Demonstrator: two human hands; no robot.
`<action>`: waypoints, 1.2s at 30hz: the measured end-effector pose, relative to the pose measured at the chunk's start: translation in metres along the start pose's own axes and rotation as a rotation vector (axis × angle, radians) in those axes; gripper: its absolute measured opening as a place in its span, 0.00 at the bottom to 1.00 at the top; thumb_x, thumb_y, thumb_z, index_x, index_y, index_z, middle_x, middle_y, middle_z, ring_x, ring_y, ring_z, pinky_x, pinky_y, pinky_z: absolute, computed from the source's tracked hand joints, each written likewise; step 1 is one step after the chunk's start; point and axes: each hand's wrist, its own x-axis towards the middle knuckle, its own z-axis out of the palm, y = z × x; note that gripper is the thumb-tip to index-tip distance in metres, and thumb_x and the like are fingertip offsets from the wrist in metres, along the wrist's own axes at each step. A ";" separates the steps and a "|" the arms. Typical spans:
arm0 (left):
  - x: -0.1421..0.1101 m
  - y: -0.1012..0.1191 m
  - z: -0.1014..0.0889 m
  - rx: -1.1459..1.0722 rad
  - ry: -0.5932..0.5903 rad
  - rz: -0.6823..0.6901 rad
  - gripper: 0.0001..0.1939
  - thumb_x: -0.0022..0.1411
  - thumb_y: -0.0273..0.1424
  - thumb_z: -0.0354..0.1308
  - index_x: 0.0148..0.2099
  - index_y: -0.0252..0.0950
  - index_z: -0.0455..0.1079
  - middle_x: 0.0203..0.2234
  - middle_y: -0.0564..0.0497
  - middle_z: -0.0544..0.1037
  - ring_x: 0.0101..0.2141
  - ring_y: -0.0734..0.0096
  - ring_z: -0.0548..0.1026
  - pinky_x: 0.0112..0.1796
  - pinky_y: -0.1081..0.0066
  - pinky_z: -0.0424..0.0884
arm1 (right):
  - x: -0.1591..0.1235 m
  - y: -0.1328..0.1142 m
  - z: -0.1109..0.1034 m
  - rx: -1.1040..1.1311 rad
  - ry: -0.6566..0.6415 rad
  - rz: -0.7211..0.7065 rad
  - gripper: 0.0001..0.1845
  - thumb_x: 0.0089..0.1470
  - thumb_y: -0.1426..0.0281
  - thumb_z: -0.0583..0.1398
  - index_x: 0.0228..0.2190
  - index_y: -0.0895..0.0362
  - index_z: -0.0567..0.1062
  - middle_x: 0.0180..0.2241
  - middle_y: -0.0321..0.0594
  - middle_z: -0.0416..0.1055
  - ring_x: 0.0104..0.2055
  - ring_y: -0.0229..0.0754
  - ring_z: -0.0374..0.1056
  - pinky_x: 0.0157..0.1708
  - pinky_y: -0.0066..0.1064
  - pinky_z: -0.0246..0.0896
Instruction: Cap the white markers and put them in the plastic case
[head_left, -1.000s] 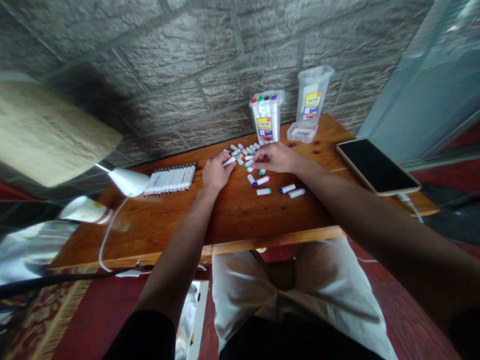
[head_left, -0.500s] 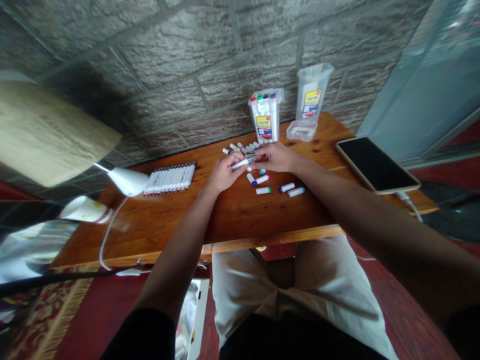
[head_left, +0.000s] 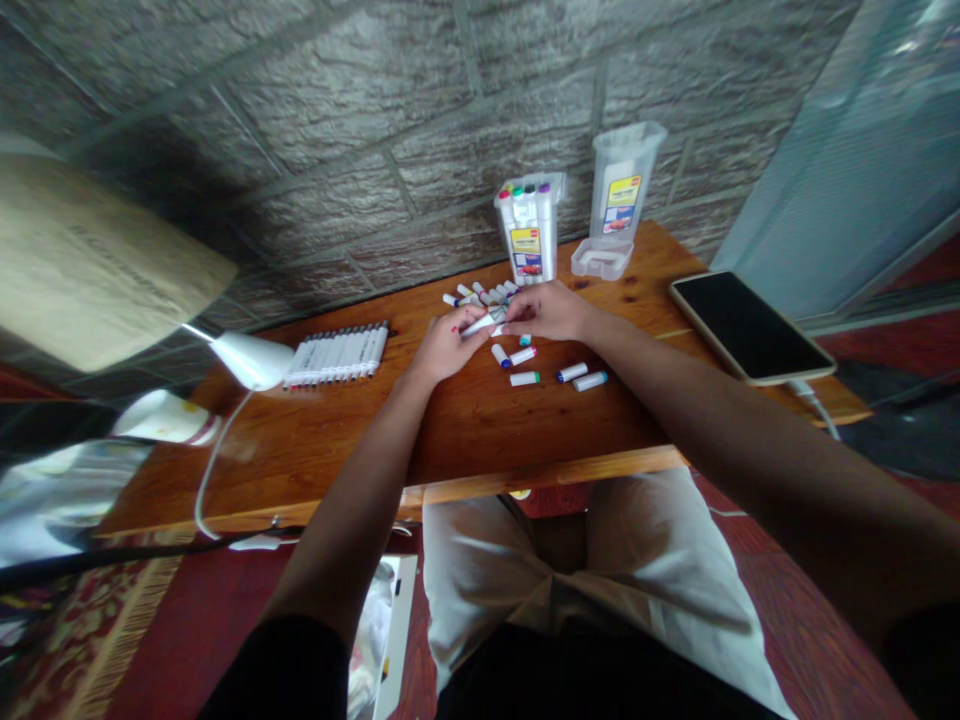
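- Marker (head_left: 477, 326): lies across the left grip, its barrel between thumb and fingers and its other end pointing at the right hand (head_left: 553, 312); held thus, probably, to leave that end free.
- Left hand (head_left: 441, 348): closed on the marker.
- Right hand: fingers bent together at the marker's right end; whether they pinch anything I cannot tell.
- Caps (head_left: 525, 378): loose on the desk (head_left: 525, 435), behind, beneath and in front of the hands, likely for easy reach.
- Row (head_left: 337, 356) of markers: side by side left of the hands, perhaps to keep them in order.
- Case (head_left: 526, 250): upright behind the caps, markers standing in it, coloured ends up.
- Second case (head_left: 621, 195): stands to its right, lid open.
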 end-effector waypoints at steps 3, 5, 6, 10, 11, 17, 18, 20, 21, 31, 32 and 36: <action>0.000 0.000 0.000 0.003 0.006 0.006 0.10 0.65 0.37 0.59 0.43 0.36 0.73 0.40 0.49 0.82 0.39 0.68 0.79 0.44 0.69 0.73 | 0.000 0.000 0.000 0.021 0.006 0.031 0.10 0.47 0.64 0.68 0.29 0.59 0.82 0.28 0.38 0.78 0.29 0.38 0.70 0.32 0.29 0.61; 0.000 0.000 0.000 0.005 0.004 0.007 0.10 0.65 0.37 0.59 0.43 0.37 0.73 0.40 0.49 0.82 0.39 0.68 0.79 0.45 0.69 0.73 | 0.000 0.000 0.001 0.027 0.005 0.035 0.10 0.47 0.64 0.68 0.29 0.59 0.82 0.28 0.39 0.79 0.30 0.38 0.71 0.33 0.29 0.62; 0.000 0.001 0.000 0.006 0.002 0.005 0.09 0.65 0.37 0.59 0.42 0.37 0.73 0.40 0.49 0.82 0.40 0.68 0.79 0.45 0.69 0.73 | 0.000 0.000 0.001 0.026 0.003 0.032 0.10 0.47 0.64 0.68 0.30 0.58 0.82 0.29 0.39 0.79 0.30 0.39 0.72 0.33 0.30 0.62; 0.000 0.003 0.000 0.000 -0.005 -0.012 0.09 0.65 0.36 0.59 0.43 0.36 0.73 0.42 0.48 0.82 0.42 0.67 0.79 0.46 0.69 0.73 | 0.001 0.002 0.001 0.007 -0.018 0.025 0.11 0.48 0.64 0.68 0.32 0.58 0.83 0.30 0.39 0.80 0.32 0.40 0.73 0.34 0.30 0.62; 0.000 0.003 0.000 -0.003 -0.003 -0.014 0.09 0.65 0.35 0.59 0.43 0.36 0.73 0.41 0.48 0.82 0.41 0.67 0.79 0.46 0.69 0.73 | 0.001 0.002 0.000 -0.005 -0.021 0.026 0.10 0.49 0.64 0.68 0.31 0.58 0.83 0.30 0.39 0.80 0.32 0.40 0.73 0.34 0.30 0.62; 0.000 0.003 0.001 -0.016 0.004 -0.012 0.09 0.64 0.35 0.60 0.42 0.36 0.73 0.41 0.48 0.82 0.41 0.67 0.79 0.46 0.68 0.73 | 0.000 -0.001 -0.002 -0.037 -0.009 0.022 0.08 0.49 0.66 0.67 0.30 0.58 0.83 0.30 0.39 0.80 0.31 0.39 0.72 0.33 0.30 0.60; 0.000 0.003 0.001 -0.017 0.001 -0.013 0.08 0.64 0.35 0.60 0.42 0.36 0.73 0.42 0.48 0.82 0.41 0.67 0.79 0.46 0.68 0.73 | 0.000 -0.002 -0.001 -0.033 -0.007 0.027 0.08 0.50 0.66 0.67 0.29 0.58 0.83 0.29 0.39 0.79 0.31 0.39 0.71 0.33 0.30 0.60; 0.000 0.003 0.001 -0.019 0.000 -0.012 0.08 0.64 0.35 0.60 0.42 0.36 0.73 0.41 0.48 0.82 0.41 0.67 0.79 0.46 0.68 0.73 | -0.001 -0.004 -0.001 -0.019 0.014 0.046 0.10 0.51 0.64 0.66 0.29 0.59 0.82 0.27 0.38 0.78 0.29 0.38 0.70 0.31 0.30 0.59; 0.000 0.003 0.001 -0.017 0.002 -0.012 0.09 0.64 0.35 0.60 0.42 0.36 0.73 0.41 0.48 0.82 0.41 0.67 0.79 0.46 0.68 0.73 | -0.001 -0.004 0.000 -0.009 0.035 0.057 0.10 0.51 0.63 0.66 0.29 0.59 0.81 0.27 0.38 0.78 0.28 0.38 0.69 0.31 0.30 0.59; 0.000 0.007 -0.001 0.005 0.025 0.011 0.10 0.66 0.35 0.58 0.45 0.36 0.73 0.40 0.48 0.82 0.40 0.67 0.78 0.45 0.69 0.72 | -0.001 -0.007 0.002 0.014 0.094 0.089 0.07 0.48 0.69 0.66 0.30 0.59 0.79 0.27 0.39 0.76 0.28 0.39 0.69 0.31 0.30 0.61; 0.000 0.007 -0.001 0.013 0.027 0.013 0.10 0.66 0.36 0.58 0.46 0.36 0.73 0.40 0.48 0.82 0.40 0.67 0.78 0.45 0.69 0.72 | -0.001 -0.008 0.002 0.014 0.095 0.089 0.06 0.48 0.69 0.66 0.30 0.59 0.79 0.27 0.39 0.76 0.28 0.38 0.68 0.30 0.30 0.61; 0.000 0.009 -0.003 0.110 0.049 -0.011 0.09 0.65 0.32 0.56 0.47 0.37 0.72 0.40 0.49 0.81 0.40 0.67 0.78 0.45 0.69 0.72 | -0.002 -0.011 -0.002 0.022 0.115 0.097 0.08 0.46 0.70 0.66 0.32 0.59 0.79 0.28 0.38 0.76 0.28 0.38 0.67 0.30 0.30 0.60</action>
